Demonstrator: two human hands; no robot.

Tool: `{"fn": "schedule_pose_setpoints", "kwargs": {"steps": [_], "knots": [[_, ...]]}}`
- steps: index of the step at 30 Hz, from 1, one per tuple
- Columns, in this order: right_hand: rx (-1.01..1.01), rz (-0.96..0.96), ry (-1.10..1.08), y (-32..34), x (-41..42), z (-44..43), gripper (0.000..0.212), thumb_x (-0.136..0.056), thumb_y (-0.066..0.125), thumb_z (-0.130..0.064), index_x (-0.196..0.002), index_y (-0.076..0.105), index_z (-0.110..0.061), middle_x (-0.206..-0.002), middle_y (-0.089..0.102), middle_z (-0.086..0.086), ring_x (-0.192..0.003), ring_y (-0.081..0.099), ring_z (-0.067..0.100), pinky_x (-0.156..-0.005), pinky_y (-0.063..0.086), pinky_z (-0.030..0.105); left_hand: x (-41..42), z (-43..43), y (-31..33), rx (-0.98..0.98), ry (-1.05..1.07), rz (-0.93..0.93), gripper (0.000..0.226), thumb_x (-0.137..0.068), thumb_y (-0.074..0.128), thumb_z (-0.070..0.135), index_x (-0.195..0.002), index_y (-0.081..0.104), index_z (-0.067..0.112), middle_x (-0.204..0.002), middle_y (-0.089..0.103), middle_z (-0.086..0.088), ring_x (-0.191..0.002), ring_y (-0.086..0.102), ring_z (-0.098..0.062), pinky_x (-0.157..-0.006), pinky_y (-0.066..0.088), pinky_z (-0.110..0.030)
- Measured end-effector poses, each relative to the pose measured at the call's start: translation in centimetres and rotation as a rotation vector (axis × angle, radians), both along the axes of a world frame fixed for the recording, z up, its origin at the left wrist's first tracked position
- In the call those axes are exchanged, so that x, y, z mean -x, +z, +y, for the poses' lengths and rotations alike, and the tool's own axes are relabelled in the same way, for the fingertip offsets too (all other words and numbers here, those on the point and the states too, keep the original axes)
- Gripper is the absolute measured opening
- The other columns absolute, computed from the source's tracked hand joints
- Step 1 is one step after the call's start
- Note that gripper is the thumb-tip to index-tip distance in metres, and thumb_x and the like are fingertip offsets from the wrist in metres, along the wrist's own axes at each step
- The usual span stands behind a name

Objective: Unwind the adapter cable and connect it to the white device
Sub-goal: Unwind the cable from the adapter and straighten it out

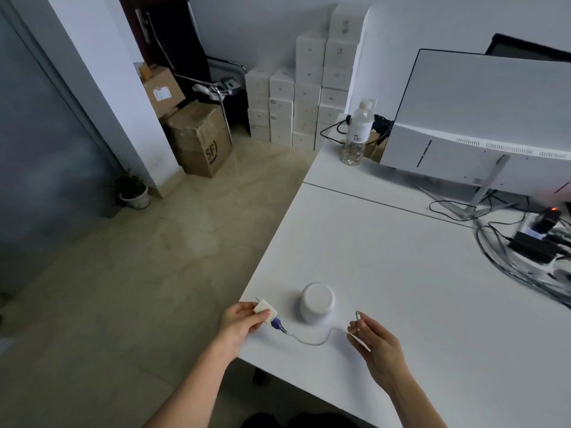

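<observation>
Low in the frame, the left hand [244,322] pinches the white adapter [265,311] at the table [401,273] edge. Its cable [312,340] sags across to the right hand [375,344], which grips the free plug end [357,315]. The white device [317,301] stands between them; a monitor [482,118] fills the upper right.

Both your bare forearms reach forward from the bottom edge, angled slightly toward each other. Your left hand [241,322] is curled, thumb on top and fingers [259,316] pinching the small white square plug adapter [265,309]. Your right hand [375,342] is turned palm-inward, thumb and forefinger closed on the free end of the thin white cable [312,341], other fingers loosely bent.
</observation>
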State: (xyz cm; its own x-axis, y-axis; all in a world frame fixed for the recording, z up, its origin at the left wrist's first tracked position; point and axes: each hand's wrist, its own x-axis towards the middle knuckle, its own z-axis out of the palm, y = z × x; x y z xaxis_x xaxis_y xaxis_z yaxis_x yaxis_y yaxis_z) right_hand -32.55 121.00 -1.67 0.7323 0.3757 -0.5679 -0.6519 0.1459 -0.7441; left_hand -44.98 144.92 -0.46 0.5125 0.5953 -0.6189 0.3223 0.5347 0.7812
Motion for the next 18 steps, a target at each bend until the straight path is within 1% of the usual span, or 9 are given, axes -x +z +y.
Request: {"fn": "schedule_pose_setpoints", "kwargs": {"steps": [2, 4, 7, 9, 11, 14, 16, 18], "knots": [[0.031, 0.009, -0.014, -0.7, 0.4, -0.3, 0.019, -0.089, 0.053, -0.002, -0.104, 0.063, -0.003, -0.085, 0.063, 0.014, -0.082, 0.061, 0.026, -0.078, 0.052, 0.034, 0.1, -0.2, -0.6, -0.021, 0.007, 0.014, 0.022, -0.071, 0.071, -0.011, -0.079, 0.059, 0.006, -0.077, 0.066, -0.011, -0.071, 0.060, -0.020, -0.064, 0.049, -0.023], [0.053, 0.022, -0.027, -1.3, 0.7, -0.5, 0.018, -0.089, 0.052, -0.001, -0.103, 0.062, -0.003, -0.085, 0.063, 0.016, -0.081, 0.061, 0.027, -0.077, 0.050, 0.033, 0.1, -0.4, -1.0, -0.036, 0.014, 0.019, 0.023, -0.071, 0.070, -0.013, -0.077, 0.060, 0.006, -0.072, 0.068, -0.009, -0.071, 0.060, -0.021, -0.065, 0.048, -0.025], [0.089, 0.029, -0.043, -2.2, 1.0, -0.6, 0.018, -0.089, 0.050, 0.002, -0.103, 0.061, -0.002, -0.085, 0.062, 0.017, -0.081, 0.060, 0.028, -0.075, 0.050, 0.034, 0.0, -0.6, -1.5, -0.060, 0.002, 0.033, 0.023, -0.071, 0.068, -0.014, -0.076, 0.060, 0.007, -0.051, 0.070, 0.002, -0.062, 0.065, -0.017, -0.064, 0.048, -0.024], [0.115, 0.028, -0.047, -2.7, 1.1, -0.6, 0.018, -0.089, 0.050, 0.002, -0.103, 0.061, -0.001, -0.085, 0.062, 0.017, -0.080, 0.059, 0.028, -0.075, 0.050, 0.034, 0.0, -0.8, -1.8, -0.068, -0.013, 0.036, 0.022, -0.072, 0.067, -0.015, -0.078, 0.060, 0.006, -0.046, 0.069, 0.003, -0.058, 0.067, -0.016, -0.058, 0.051, -0.019], [0.140, 0.022, -0.042, -3.0, 1.1, -0.5, 0.016, -0.089, 0.050, 0.002, -0.100, 0.061, -0.002, -0.085, 0.063, 0.017, -0.080, 0.059, 0.028, -0.075, 0.050, 0.034, -0.1, -1.0, -1.9, -0.075, -0.021, 0.043, 0.021, -0.073, 0.066, -0.015, -0.079, 0.060, 0.004, -0.044, 0.068, 0.004, -0.050, 0.067, -0.009, -0.051, 0.051, -0.013], [0.191, 0.001, -0.021, -3.5, 1.1, -0.4, 0.014, -0.089, 0.052, 0.001, -0.098, 0.061, -0.003, -0.084, 0.065, 0.016, -0.079, 0.060, 0.028, -0.072, 0.050, 0.035, -0.2, -1.0, -2.4, -0.079, -0.012, 0.077, 0.021, -0.072, 0.066, -0.016, -0.076, 0.061, 0.003, -0.046, 0.068, 0.003, -0.055, 0.065, -0.013, -0.048, 0.051, -0.010], [0.227, -0.014, 0.008, -3.9, 1.1, -0.3, 0.013, -0.088, 0.053, 0.000, -0.098, 0.062, -0.003, -0.084, 0.066, 0.017, -0.078, 0.060, 0.029, -0.069, 0.051, 0.036, -0.2, -1.1, -2.8, -0.090, -0.007, 0.111, 0.021, -0.071, 0.068, -0.016, -0.081, 0.061, 0.001, -0.061, 0.069, -0.003, -0.063, 0.061, -0.015, -0.048, 0.051, -0.009], [0.256, -0.025, 0.030, -4.3, 1.1, -0.2, 0.014, -0.088, 0.054, 0.001, -0.100, 0.061, 0.000, -0.082, 0.067, 0.017, -0.076, 0.061, 0.030, -0.068, 0.052, 0.038, -0.2, -1.2, -3.2, -0.095, -0.005, 0.138, 0.023, -0.070, 0.069, -0.015, -0.080, 0.061, 0.004, -0.073, 0.064, -0.006, -0.068, 0.059, -0.015, -0.047, 0.051, -0.008]]}}
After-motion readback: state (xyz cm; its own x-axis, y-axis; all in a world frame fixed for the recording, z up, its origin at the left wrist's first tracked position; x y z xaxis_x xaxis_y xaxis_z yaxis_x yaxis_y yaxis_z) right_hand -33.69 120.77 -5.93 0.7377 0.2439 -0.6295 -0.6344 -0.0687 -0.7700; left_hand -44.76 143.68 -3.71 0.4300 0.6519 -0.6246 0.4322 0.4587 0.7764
